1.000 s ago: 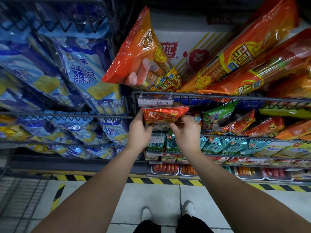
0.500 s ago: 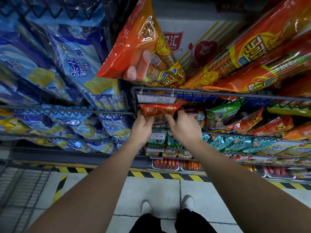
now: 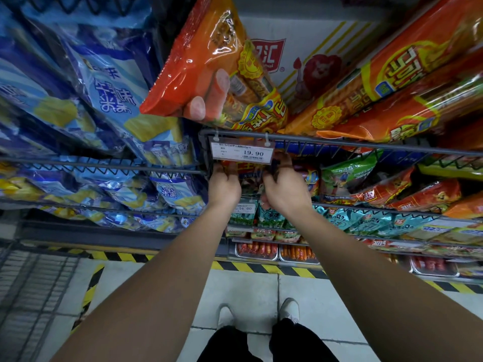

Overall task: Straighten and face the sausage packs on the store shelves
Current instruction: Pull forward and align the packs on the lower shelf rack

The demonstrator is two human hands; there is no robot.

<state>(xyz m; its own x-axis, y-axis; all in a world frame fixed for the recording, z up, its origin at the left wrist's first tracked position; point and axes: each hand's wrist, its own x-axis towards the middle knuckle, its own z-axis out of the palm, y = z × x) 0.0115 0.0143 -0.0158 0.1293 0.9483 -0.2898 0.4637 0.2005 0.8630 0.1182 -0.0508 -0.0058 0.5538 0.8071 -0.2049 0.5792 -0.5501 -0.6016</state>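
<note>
Head view, frame centre: left hand and right hand grip a red sausage pack with curled fingers. Orange packs fill the wire basket above.

At centre frame the left hand and right hand sit side by side just under the price tag hanging from the front rail of the upper wire shelf, holding a small sausage pack between them. Above that rail a large sausage pack leans out at upper centre, with a cardboard box behind it, long sausage packs to its right and snack bags filling the shelves on the left. Below the hands hangs a second price tag, then come sausage trays on the lowest shelf, floor tape in front, and the person's shoes at bottom centre.
</note>
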